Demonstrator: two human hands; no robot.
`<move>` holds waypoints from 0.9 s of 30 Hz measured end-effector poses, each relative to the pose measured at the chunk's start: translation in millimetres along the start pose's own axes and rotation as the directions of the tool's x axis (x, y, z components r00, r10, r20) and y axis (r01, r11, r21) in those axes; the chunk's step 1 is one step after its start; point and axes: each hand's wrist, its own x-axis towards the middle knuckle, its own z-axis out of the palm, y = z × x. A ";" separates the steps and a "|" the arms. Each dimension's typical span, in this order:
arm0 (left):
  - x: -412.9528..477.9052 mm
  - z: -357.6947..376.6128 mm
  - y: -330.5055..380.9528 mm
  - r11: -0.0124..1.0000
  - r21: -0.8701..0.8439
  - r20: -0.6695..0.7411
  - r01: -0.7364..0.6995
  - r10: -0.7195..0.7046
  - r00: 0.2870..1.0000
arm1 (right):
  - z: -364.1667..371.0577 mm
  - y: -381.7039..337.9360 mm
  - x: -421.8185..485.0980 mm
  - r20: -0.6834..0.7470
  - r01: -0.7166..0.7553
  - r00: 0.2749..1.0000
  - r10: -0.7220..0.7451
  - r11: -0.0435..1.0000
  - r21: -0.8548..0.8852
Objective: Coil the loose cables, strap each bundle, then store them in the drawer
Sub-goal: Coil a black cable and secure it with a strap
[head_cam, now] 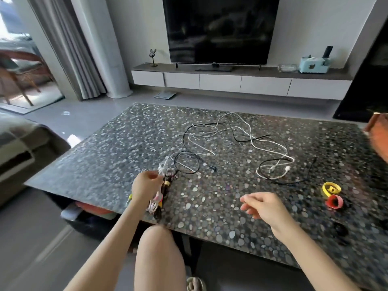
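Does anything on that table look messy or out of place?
Yes. White and black cables sprawl tangled across the middle of the table, crossing one another. Nothing looks spilled or broken. The left hand grips a bundle at the near edge.

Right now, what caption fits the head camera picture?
Left hand holds a cable bundle while loose cables sprawl over the table.

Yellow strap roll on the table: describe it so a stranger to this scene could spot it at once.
Start at the dark pebble-patterned table and go to its near right part, beyond the right hand. Two small rings sit there side by side: the yellow strap roll is the farther one, the red strap roll the nearer.
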 end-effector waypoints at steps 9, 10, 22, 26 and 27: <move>42.9 10.2 -23.8 0.790 0.613 0.039 0.008 -0.041 0.998 | -9.1 16.8 8.3 -0.057 -0.036 0.998 0.029 0.992 -0.121; 42.5 16.6 -18.9 0.757 0.653 -0.006 0.002 0.002 1.000 | -14.1 18.3 11.0 -0.070 -0.044 0.997 0.035 0.990 -0.132; -16.9 167.1 98.0 0.736 0.255 0.423 -0.627 0.499 0.757 | -68.4 35.1 24.0 -0.263 -0.052 0.964 -0.023 0.961 -0.272; -13.7 241.9 150.9 0.801 0.265 0.517 -0.536 0.351 0.781 | -94.5 41.9 23.7 -0.303 -0.039 0.952 -0.032 0.973 -0.226; -12.1 254.9 156.3 0.810 0.294 0.507 -0.508 0.319 0.801 | -99.7 41.4 24.6 -0.306 -0.029 0.951 -0.043 0.974 -0.225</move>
